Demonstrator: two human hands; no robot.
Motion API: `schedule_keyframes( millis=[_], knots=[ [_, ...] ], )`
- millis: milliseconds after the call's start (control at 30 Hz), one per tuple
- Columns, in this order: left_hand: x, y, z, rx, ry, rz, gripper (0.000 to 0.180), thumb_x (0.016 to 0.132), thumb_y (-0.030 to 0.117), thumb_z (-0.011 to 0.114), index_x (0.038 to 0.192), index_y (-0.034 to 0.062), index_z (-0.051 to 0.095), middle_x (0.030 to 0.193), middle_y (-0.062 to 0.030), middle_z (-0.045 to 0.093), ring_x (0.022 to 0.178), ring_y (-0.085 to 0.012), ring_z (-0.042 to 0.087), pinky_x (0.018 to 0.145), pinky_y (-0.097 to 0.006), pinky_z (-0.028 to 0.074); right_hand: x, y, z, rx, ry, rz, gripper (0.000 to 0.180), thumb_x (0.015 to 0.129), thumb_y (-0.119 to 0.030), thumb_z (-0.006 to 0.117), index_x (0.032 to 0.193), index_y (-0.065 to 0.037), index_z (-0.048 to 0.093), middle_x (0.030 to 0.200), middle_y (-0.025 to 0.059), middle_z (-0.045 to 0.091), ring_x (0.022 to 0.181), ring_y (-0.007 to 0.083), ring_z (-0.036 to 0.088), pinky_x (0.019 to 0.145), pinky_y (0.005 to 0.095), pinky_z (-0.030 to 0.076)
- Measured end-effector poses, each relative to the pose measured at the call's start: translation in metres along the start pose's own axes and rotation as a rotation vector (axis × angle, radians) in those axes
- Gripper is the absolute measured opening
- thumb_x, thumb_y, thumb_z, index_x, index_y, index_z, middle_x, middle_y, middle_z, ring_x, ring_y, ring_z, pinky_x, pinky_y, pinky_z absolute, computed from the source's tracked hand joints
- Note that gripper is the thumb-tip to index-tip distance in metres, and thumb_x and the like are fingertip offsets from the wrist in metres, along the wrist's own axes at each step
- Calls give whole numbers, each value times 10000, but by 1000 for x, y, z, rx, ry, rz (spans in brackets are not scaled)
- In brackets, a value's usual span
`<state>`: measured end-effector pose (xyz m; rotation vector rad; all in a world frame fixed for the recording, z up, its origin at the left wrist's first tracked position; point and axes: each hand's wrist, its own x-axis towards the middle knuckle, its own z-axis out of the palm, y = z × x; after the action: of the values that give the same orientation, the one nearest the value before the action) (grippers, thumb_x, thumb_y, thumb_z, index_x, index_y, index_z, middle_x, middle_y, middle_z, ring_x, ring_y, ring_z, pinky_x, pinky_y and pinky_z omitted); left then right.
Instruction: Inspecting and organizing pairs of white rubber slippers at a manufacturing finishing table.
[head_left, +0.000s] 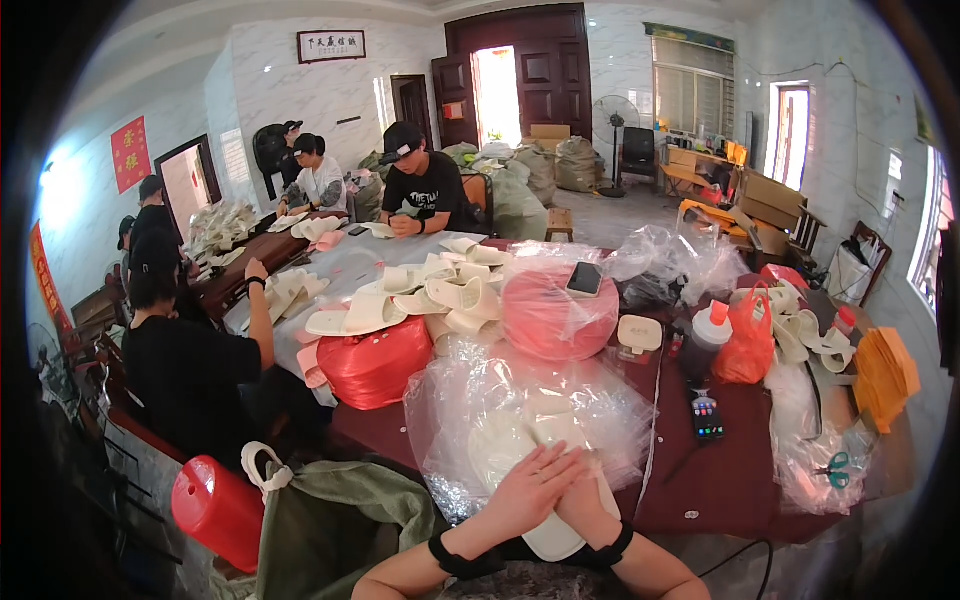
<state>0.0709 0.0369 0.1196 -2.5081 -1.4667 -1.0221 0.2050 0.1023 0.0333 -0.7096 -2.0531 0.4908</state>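
Observation:
My left hand (537, 487) lies across my right hand (587, 503), its fingers stretched out together. Most of my right hand's fingers are hidden beneath it. Both hands are above a pair of cream slippers (556, 541), resting on or touching them at the table's near edge. One slipper sole (492, 452) also shows left of the hands. Clear plastic bags (450, 400) are spread under and around the slippers. Whether my right hand grips a slipper is not visible.
A red bundle (375, 365) and a pink wrapped roll (560, 318) topped by a phone (584, 280) stand beyond. Cream slippers (465, 295) are heaped behind. To the right are a bottle (711, 330), another phone (707, 415) and scissors (836, 468). Several people sit around the tables.

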Motion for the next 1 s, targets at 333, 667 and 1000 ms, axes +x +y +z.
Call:
schedule_keyframes(
  millis=[333, 667, 1000],
  knots=[
    [-11, 19, 0, -249, 16, 103, 592, 859, 114, 652, 1418, 48, 469, 1462, -181, 455, 1369, -332, 421, 1183, -451, 267, 32, 1, -25, -213, 55, 99, 223, 900, -104, 587, 1086, 15, 605, 957, 227, 596, 891, 415, 605, 728, 476, 472],
    [-29, -34, -17, -1757, 702, -756, 942, 908, 751, 378, 1508, 28, 303, 1505, -169, 412, 1357, -334, 437, 1119, -454, 369, 39, -49, -33, 170, 130, -16, 309, 881, -31, 580, 1181, 29, 618, 1142, 255, 625, 1050, 416, 606, 865, 443, 490],
    [-39, -16, 32, -1503, 403, -975, 756, 989, 632, 325, 1473, 53, 378, 1438, -152, 491, 1264, -333, 528, 1059, -470, 448, 30, -51, -23, 312, 96, 225, 210, 925, -87, 556, 1078, 26, 644, 998, 225, 669, 894, 399, 640, 753, 422, 498]
  ],
)
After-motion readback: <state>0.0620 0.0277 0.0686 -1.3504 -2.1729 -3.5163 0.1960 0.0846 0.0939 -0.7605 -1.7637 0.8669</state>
